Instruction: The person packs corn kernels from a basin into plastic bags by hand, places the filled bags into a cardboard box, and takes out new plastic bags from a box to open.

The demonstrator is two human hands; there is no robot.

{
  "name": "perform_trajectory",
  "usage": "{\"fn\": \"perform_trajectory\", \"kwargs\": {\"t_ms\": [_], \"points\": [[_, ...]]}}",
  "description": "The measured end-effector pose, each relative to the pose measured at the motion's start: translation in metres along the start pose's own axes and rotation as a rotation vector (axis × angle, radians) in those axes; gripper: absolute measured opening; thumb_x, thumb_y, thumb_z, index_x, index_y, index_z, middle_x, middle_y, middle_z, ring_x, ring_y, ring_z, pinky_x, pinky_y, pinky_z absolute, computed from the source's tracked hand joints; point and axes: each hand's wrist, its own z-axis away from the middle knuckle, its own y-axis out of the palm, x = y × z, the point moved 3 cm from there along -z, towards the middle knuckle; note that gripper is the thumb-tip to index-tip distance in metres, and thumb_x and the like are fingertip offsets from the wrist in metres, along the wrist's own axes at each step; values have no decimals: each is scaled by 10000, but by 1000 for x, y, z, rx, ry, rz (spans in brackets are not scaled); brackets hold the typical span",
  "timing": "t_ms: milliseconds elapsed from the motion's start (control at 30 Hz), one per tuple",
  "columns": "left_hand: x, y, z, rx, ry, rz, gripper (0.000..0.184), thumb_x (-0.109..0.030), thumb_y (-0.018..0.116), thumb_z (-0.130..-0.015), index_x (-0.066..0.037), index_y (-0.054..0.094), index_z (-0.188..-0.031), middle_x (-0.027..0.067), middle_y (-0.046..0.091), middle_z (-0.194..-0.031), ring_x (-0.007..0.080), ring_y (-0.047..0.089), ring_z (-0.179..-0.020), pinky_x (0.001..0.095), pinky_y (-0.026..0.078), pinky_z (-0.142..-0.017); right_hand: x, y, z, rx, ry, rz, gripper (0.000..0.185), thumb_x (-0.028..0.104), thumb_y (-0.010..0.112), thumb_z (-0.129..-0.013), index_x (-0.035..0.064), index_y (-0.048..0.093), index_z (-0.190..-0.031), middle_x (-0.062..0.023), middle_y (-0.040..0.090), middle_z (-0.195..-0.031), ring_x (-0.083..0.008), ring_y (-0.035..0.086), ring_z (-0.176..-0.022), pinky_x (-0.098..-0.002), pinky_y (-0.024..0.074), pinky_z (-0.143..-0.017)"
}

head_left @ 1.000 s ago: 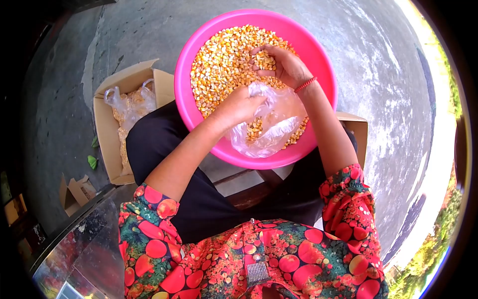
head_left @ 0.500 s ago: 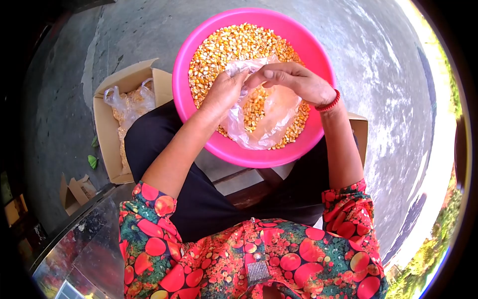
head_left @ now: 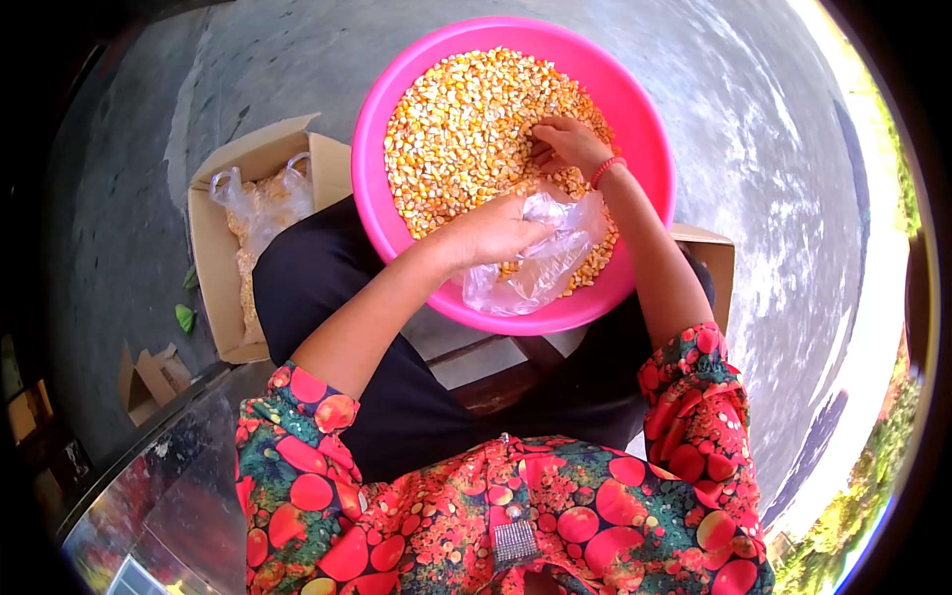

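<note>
A pink basin (head_left: 662,198) between my knees holds a broad layer of yellow-orange corn kernels (head_left: 456,129). My left hand (head_left: 496,230) is closed on the rim of a thin clear plastic bag (head_left: 535,278), which sags over the near side of the basin. Some kernels show through or beside the bag. To the right of centre, my right hand (head_left: 573,147), with a red bracelet at the wrist, digs into the kernels. Its fingers curl around some of them, and the fingertips are partly hidden.
On the left stands an open cardboard box (head_left: 223,342) with a clear bag of kernels (head_left: 260,213) inside. Another cardboard box (head_left: 716,260) shows behind my right knee. Small cardboard pieces (head_left: 149,382) and green leaves (head_left: 184,317) lie on the concrete floor (head_left: 288,69).
My right hand has left the bag's mouth and moved up into the kernels. My left hand has shifted right and nearer me with the bag, whose wide opening has collapsed.
</note>
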Motion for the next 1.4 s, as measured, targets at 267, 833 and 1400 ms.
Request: {"fn": "perform_trajectory", "kwargs": {"t_ms": [267,833,1400], "points": [[-7,-3,4,-2,40,4,252,-235,510,-862,-36,573,-1004,35,588,-800,118,539,-732,276,435,-669,12,40,13,151,-28,-394,255,276,498,-895,51,535,-1008,-27,567,-873,-98,564,-718,-278,536,-575],[8,-42,-8,-449,64,443,259,-256,491,-899,-54,568,-1041,23,588,-907,73,533,-762,224,447,-646,78,7,99,361,-474,-610,213,134,392,-924,10,555,-981,-68,569,-978,-171,585,-902,-286,515,-782],[-2,-21,-2,-219,4,210,193,-227,509,-889,-67,586,-964,-56,465,-666,30,433,-601,197,370,-518,35,-43,48,-182,-439,273,208,169,475,-897,39,580,-1020,0,600,-863,-77,555,-726,-216,478,-645]]}}
